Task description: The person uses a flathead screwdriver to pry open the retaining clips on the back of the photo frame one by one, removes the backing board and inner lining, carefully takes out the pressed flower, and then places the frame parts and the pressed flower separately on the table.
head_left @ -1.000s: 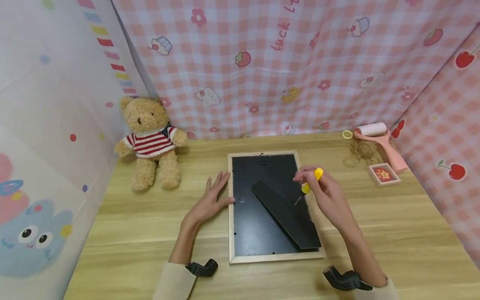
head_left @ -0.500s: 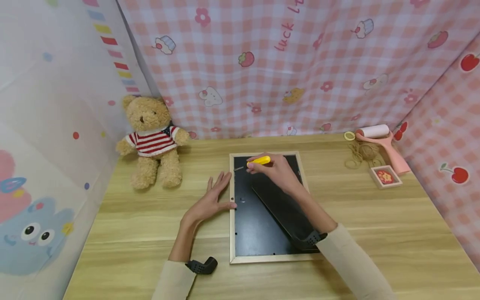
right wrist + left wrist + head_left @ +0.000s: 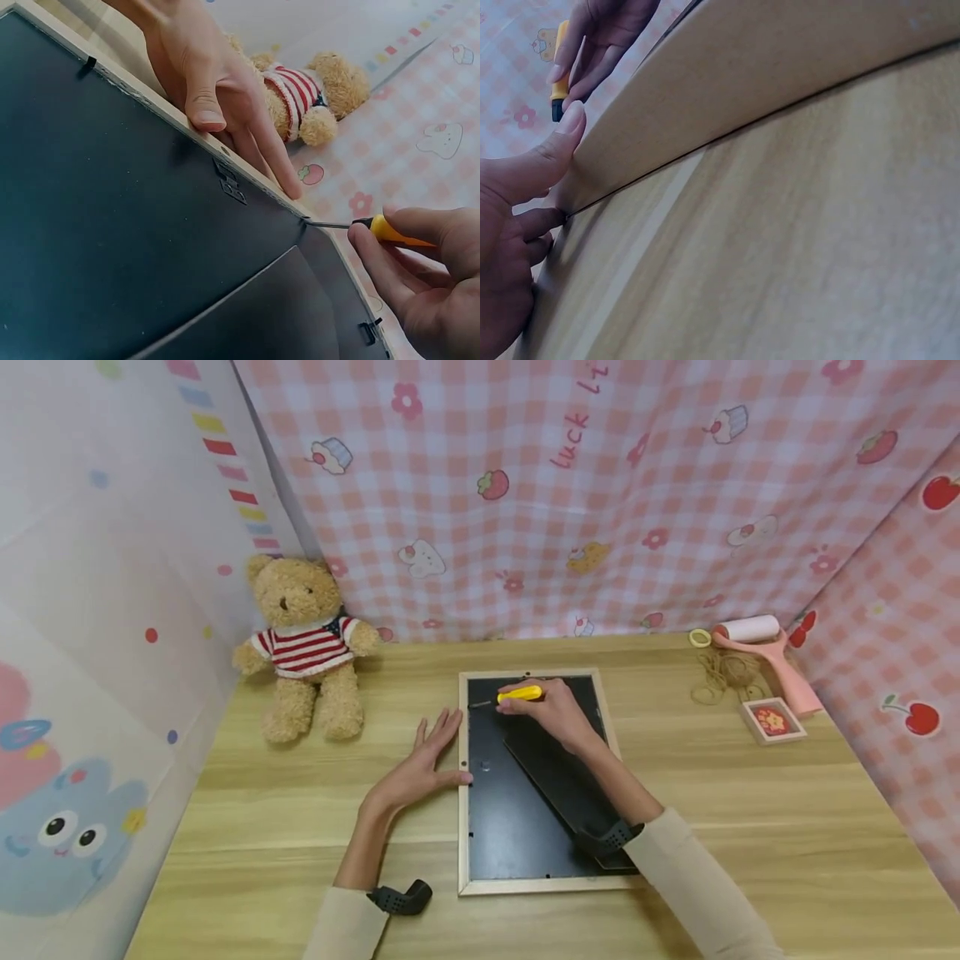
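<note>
A picture frame [image 3: 462, 852] with a light wooden rim lies face down, its black backing board [image 3: 506, 827] upward and a black stand leg [image 3: 543, 781] slanting across it. My left hand [image 3: 416, 772] rests along the left rim, thumb over the edge and fingers extended on the outer side. My right hand [image 3: 558, 714] reaches over the board and pinches a yellow-handled screwdriver [image 3: 522, 693]. In the right wrist view, the screwdriver's metal tip meets a small black tab [image 3: 304, 222] at the rim's inner edge. Another tab [image 3: 88, 64] sits farther along that side.
A teddy bear [image 3: 300, 618] in a striped shirt sits at the back left. At the back right are a pink lint roller [image 3: 780, 660], twine [image 3: 727, 675], a yellow ring [image 3: 699, 637] and a small framed box [image 3: 774, 721]. Printed cloth hangs behind the wooden table [image 3: 285, 827].
My right hand has carried the screwdriver from the right side across to the board's upper left edge, turning it nearly level. My left hand has stayed at the rim.
</note>
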A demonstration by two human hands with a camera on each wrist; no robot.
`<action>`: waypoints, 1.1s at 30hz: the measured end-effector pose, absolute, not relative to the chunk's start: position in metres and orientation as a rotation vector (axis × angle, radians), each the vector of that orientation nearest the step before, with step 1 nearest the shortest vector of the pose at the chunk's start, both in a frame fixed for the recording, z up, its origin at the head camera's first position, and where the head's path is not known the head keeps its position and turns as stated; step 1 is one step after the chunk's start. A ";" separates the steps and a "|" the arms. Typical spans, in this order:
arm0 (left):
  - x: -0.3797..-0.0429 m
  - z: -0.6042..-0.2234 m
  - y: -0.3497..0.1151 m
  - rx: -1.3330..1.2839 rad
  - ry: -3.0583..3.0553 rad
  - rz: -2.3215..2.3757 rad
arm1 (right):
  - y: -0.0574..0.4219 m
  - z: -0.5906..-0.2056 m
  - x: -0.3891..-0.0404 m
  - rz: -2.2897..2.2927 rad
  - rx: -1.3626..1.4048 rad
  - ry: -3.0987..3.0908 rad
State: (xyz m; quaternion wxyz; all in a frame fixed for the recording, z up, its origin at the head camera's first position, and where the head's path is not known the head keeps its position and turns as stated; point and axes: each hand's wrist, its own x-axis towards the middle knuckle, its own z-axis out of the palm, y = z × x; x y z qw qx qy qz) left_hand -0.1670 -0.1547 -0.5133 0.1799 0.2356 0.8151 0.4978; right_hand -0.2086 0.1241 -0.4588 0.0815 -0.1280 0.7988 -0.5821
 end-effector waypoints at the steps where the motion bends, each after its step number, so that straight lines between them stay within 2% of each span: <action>1: -0.167 -0.513 -0.155 0.653 2.306 1.399 | 0.123 -0.459 -0.209 -1.749 -0.384 2.372; 10: -0.167 -0.518 -0.156 0.671 2.307 1.433 | 0.116 -0.455 -0.213 -1.693 -0.364 2.386; 25: -0.165 -0.513 -0.155 0.586 2.296 1.392 | 0.084 -0.426 -0.217 -1.195 -0.671 2.740; 33: -0.168 -0.524 -0.156 0.569 2.270 1.450 | 0.068 -0.413 -0.218 -0.967 -0.743 2.833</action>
